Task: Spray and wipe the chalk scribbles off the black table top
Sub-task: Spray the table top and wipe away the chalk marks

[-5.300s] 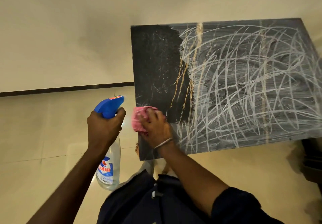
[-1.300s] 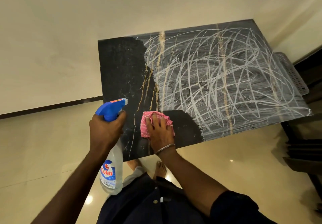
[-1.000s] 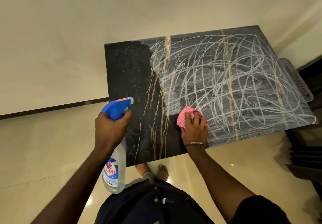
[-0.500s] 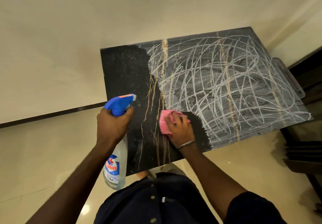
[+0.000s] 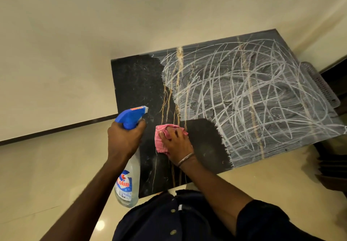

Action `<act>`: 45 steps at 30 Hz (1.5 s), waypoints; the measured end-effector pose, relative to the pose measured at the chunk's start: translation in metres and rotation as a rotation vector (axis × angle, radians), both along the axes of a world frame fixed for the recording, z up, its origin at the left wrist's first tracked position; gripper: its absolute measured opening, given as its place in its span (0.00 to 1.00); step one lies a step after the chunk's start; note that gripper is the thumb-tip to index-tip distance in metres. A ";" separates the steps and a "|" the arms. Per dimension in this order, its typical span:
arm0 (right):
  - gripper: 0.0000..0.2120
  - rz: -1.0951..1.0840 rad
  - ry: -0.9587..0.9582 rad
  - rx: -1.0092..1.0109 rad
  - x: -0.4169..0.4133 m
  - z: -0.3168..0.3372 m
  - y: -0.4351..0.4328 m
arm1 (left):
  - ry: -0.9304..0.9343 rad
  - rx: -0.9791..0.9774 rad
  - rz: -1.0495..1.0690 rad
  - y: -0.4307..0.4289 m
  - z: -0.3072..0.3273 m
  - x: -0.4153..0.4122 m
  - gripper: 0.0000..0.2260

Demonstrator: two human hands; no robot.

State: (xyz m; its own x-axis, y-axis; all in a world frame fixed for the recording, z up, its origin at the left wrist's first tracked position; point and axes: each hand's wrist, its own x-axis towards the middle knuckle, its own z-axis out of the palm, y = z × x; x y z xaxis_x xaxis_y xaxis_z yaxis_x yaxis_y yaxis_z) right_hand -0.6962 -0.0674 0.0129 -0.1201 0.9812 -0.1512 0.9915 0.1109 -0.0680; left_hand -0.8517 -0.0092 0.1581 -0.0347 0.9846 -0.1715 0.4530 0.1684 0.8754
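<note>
At the near left edge of the tabletop (image 5: 131,83), a spray bottle (image 5: 127,180) is held upright in the left hand (image 5: 124,139), the fingers wrapped fully round its neck below the blue trigger head (image 5: 131,117), whose nozzle is pointed up and to the right over the cleaned black surface. Just beside it, to the right, a pink cloth (image 5: 162,139) is pressed flat onto the tabletop under the right hand (image 5: 177,143), the fingers curled over and gripping the bunched fabric. The chalk scribbles (image 5: 253,98) lie to the right of and beyond that hand, covering most of the tabletop out to its far right corner; their long ragged boundary is seen running from the far edge down to the near edge, with a cleared bay just right of the cloth. The wiping hand is judged the nearer to the remaining chalk, so the coming stroke would be carried rightward and away from the body.
</note>
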 end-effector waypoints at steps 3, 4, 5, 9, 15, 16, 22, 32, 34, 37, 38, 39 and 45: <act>0.41 0.002 0.008 0.027 0.032 -0.003 0.001 | 0.005 0.012 0.006 0.007 0.001 0.003 0.05; 0.40 -0.073 0.001 0.029 0.046 -0.003 0.002 | 0.002 0.013 0.012 0.009 0.001 0.003 0.06; 0.37 -0.171 -0.009 0.028 0.059 -0.001 0.003 | -0.006 0.009 0.019 0.010 0.002 0.004 0.07; 0.36 -0.479 0.000 0.006 0.089 0.008 0.010 | -0.018 0.001 0.038 0.014 0.005 0.007 0.06; 0.38 -0.317 0.028 0.010 0.033 0.003 0.029 | -0.015 -0.012 0.043 0.015 0.003 0.013 0.05; 0.37 -0.211 0.027 0.005 0.020 0.001 0.032 | -0.011 -0.013 0.045 0.014 0.002 0.014 0.05; 0.37 0.055 0.012 0.027 0.040 -0.005 0.041 | 0.009 -0.016 0.071 0.020 0.000 0.017 0.05; 0.37 -0.628 0.034 -0.017 0.064 0.015 0.070 | -0.014 -0.044 0.114 0.025 0.004 0.028 0.05; 0.36 -0.435 0.049 -0.011 0.032 0.012 0.073 | -0.020 -0.051 0.119 0.027 0.004 0.032 0.05; 0.36 -0.015 0.081 -0.056 0.011 0.008 0.075 | -0.012 -0.047 0.123 0.030 0.004 0.036 0.04; 0.36 0.074 0.086 -0.050 0.015 0.006 0.077 | -0.006 -0.046 0.123 0.032 0.004 0.038 0.04; 0.36 0.104 0.087 -0.028 0.023 0.004 0.078 | -0.004 -0.047 0.124 0.034 0.004 0.038 0.04; 0.39 -0.448 0.027 0.008 0.118 0.008 0.082 | -0.009 -0.066 0.129 0.044 0.002 0.040 0.08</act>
State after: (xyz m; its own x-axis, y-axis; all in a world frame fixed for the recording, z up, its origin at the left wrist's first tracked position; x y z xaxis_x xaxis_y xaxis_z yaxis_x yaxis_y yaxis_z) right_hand -0.5779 0.0143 0.0206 0.3132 0.9384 -0.1461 0.9397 -0.3285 -0.0951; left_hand -0.8113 0.0347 0.1605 -0.1583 0.9587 -0.2364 0.4162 0.2819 0.8645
